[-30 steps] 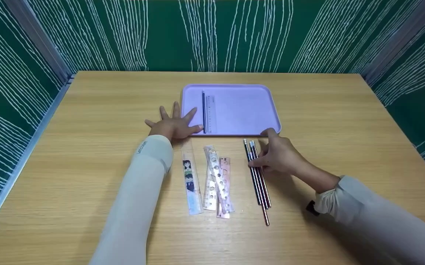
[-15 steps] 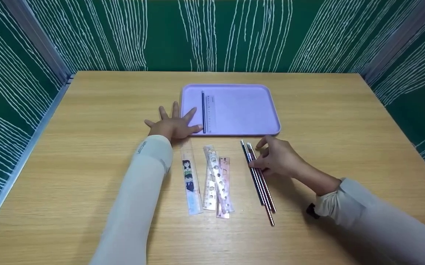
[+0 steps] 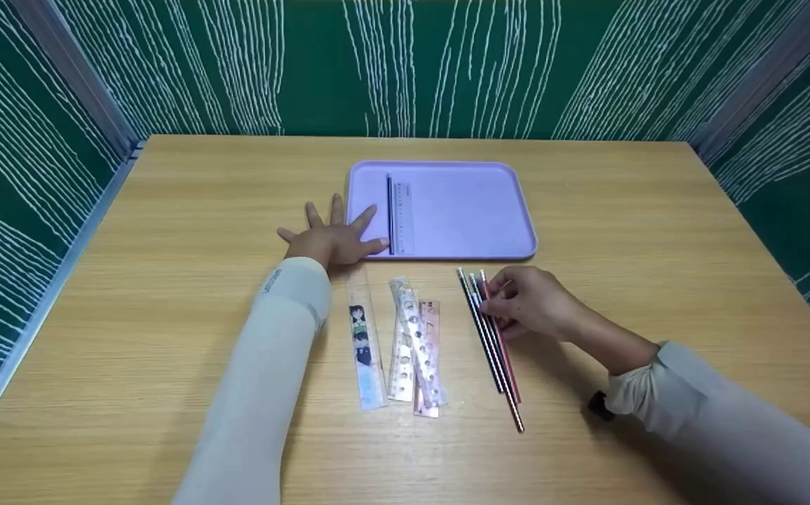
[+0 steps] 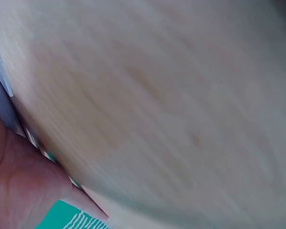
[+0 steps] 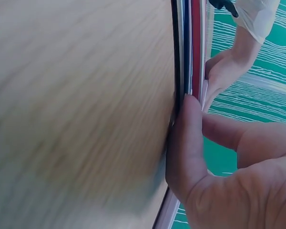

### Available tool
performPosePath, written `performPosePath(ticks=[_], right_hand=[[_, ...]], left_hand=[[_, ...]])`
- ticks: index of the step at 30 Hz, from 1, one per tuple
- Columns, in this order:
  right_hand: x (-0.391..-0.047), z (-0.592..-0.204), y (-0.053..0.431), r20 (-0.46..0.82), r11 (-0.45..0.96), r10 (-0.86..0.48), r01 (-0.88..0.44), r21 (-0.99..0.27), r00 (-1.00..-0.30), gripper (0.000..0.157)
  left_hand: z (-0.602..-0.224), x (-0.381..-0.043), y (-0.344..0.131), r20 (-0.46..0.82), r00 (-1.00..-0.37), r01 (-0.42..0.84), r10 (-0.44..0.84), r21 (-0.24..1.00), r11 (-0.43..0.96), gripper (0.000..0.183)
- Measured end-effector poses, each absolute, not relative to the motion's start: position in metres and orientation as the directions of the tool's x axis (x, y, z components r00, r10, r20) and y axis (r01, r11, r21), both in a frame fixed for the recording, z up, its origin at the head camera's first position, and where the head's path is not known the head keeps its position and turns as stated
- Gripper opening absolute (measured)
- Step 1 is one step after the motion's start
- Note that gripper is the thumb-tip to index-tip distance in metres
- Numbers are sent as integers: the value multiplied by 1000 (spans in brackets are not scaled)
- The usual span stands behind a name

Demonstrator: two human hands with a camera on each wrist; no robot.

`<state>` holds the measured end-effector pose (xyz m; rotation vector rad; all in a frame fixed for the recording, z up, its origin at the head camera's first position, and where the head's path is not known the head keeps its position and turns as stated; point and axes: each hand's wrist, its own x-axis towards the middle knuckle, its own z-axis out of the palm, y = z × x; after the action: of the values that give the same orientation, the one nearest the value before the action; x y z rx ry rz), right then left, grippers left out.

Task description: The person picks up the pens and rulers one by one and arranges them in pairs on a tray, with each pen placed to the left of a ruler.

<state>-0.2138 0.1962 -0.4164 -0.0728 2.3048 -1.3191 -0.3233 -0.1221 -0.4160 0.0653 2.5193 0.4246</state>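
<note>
My left hand [image 3: 334, 242] lies with its fingers spread over the left front corner of a lilac tray [image 3: 461, 254]. Its thumb reaches the lower end of a dark pencil [image 3: 389, 210] in the tray, beside a clear ruler [image 3: 403, 217]. In front of the tray, my right hand [image 3: 534, 301] pinches a red pencil [image 3: 508, 365] near its upper end. Other pencils, including a dark one [image 3: 478, 330], lie close along its left side. The right wrist view shows the fingertips against the red pencil [image 5: 196, 47]; the left palm [image 4: 28, 186] fills a corner of the left wrist view.
Between the arms lie a clear ruler with cartoon figures [image 3: 362, 351], a holed clear ruler [image 3: 420, 351] crossing others, and a pink ruler [image 3: 433, 322]. The wooden table [image 3: 622, 210] meets green, white-streaked panels [image 3: 419, 70] at the back and sides.
The right hand has drawn back slightly from the tray, its forefinger curling in toward the thumb. The pencils have shifted and fanned slightly, and the red one now shows. The left hand stays put.
</note>
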Motion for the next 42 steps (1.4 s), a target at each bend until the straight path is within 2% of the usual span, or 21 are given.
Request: performPosePath(ticks=[6, 14, 26, 30, 37, 42], right_hand=[[-214, -417, 196, -381, 495, -285, 205, -844, -880, 31], [-217, -421, 195, -424, 360, -313, 307, -881, -850, 32], [-221, -419, 191, -460, 236, -297, 402, -885, -837, 35], [-222, -418, 190, -470, 208, -310, 424, -882, -826, 43], [-222, -416, 189, -425, 200, -371, 376, -905, -826, 73], [-224, -414, 185, -385, 194, -395, 334, -922, -834, 71]], left_hand=[[-414, -323, -121, -546, -826, -56, 138, 323, 945, 82], [-416, -323, -122, -539, -830, -46, 142, 320, 946, 83], [-416, -323, -122, -535, -833, -55, 140, 332, 942, 84], [-416, -323, -122, -538, -830, -45, 146, 325, 945, 84], [-414, -323, -122, -543, -827, -36, 149, 316, 948, 84], [-413, -322, -123, -537, -831, -33, 148, 312, 950, 83]])
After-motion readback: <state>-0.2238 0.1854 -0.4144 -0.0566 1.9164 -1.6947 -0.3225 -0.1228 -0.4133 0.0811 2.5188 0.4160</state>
